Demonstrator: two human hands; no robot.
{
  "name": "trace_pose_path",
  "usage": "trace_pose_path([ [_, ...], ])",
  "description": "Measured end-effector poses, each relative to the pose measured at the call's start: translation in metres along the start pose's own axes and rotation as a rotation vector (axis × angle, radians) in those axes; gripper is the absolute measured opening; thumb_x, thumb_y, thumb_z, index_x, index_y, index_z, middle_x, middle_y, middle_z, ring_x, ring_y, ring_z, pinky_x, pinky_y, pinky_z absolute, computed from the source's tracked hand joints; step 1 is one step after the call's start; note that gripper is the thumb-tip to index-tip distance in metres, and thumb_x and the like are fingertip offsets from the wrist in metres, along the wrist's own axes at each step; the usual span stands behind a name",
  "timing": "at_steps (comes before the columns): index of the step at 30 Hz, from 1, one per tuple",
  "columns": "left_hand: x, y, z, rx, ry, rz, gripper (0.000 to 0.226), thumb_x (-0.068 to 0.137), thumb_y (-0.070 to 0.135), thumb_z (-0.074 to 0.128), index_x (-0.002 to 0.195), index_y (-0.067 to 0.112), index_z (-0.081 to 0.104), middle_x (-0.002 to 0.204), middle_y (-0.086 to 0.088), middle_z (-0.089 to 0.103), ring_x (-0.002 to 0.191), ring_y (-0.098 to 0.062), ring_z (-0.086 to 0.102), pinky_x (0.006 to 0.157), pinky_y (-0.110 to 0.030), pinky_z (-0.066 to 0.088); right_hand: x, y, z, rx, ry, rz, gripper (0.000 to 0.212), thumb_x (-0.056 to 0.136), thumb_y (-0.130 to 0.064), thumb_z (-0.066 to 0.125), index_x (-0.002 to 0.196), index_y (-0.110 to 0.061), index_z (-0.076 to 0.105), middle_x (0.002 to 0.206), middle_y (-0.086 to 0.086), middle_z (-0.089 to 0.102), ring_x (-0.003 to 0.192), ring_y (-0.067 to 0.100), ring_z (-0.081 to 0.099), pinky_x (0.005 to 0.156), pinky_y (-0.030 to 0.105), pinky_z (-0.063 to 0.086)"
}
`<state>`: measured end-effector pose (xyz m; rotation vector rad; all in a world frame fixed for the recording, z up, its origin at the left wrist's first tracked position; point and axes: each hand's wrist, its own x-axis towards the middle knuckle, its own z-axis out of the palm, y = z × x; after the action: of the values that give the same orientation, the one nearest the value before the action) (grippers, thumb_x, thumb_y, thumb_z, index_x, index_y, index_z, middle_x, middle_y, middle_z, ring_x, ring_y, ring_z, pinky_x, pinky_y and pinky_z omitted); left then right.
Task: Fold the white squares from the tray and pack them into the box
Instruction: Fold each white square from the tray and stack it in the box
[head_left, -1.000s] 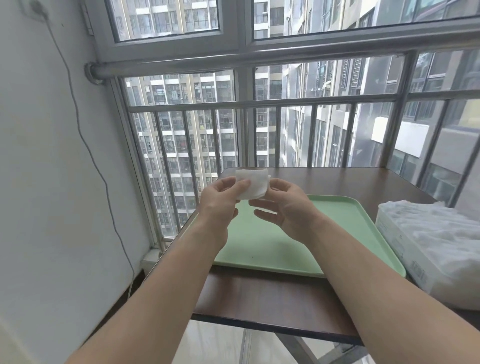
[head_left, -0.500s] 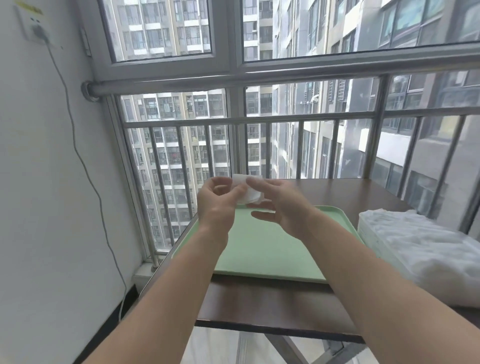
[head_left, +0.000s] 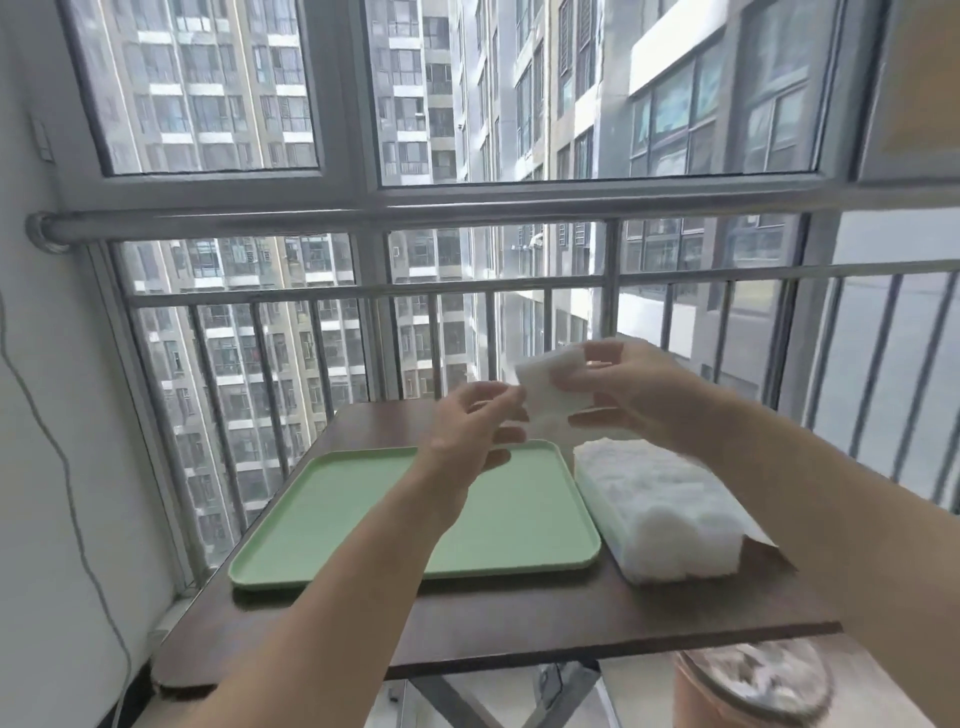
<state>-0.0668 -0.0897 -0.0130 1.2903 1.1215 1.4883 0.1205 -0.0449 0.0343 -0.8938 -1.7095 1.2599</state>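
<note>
Up by the packed box (head_left: 654, 509), right hand (head_left: 639, 400) pinches a white square (head_left: 550, 384); left hand (head_left: 467, 431) hangs loose-fingered (forearm (head_left: 363, 571) crossing green tray (head_left: 322, 519)).

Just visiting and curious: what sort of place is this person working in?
Probably an enclosed balcony high in an apartment block: a metal railing along large windows, apartment towers close outside, and a wooden table with a green tray.

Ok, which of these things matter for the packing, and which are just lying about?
Job: white square held in the right hand; green tray; box.
Lying about: wall cable; brown bin under the table.
</note>
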Motion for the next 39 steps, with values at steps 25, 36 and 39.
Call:
trace_pose_path([
  [25, 0.042, -0.042, 0.121, 1.145, -0.496, 0.216, 0.058, 0.068, 0.065, 0.074, 0.115, 0.034, 0.058, 0.118, 0.004, 0.048, 0.117, -0.022, 0.042, 0.102, -0.044, 0.042, -0.044, 0.069, -0.124, -0.283, -0.048, 0.149, 0.018, 0.092, -0.004, 0.063, 0.108, -0.01, 0.067, 0.102, 0.005, 0.072, 0.094, 0.016, 0.072, 0.077, 0.032, 0.06],
  [36, 0.074, -0.039, 0.163, 1.485, -0.771, -0.037, 0.122, 0.065, 0.061, 0.082, 0.155, 0.04, 0.002, 0.154, 0.0, 0.027, 0.144, -0.025, 0.023, 0.117, -0.047, 0.029, -0.047, 0.073, -0.134, -0.176, -0.157, 0.16, 0.02, 0.078, -0.011, 0.062, 0.097, -0.008, 0.065, 0.096, 0.012, 0.067, 0.091, 0.026, 0.069, 0.076, 0.038, 0.058],
  [39, 0.072, -0.042, 0.167, 1.499, -0.763, -0.072, 0.116, 0.068, 0.061, 0.079, 0.155, 0.035, 0.006, 0.147, -0.005, 0.032, 0.141, -0.027, 0.028, 0.114, -0.048, 0.034, -0.047, 0.073, -0.132, -0.177, -0.168, 0.167, 0.018, 0.075, -0.011, 0.061, 0.092, -0.011, 0.067, 0.094, 0.01, 0.068, 0.09, 0.024, 0.069, 0.076, 0.037, 0.057],
])
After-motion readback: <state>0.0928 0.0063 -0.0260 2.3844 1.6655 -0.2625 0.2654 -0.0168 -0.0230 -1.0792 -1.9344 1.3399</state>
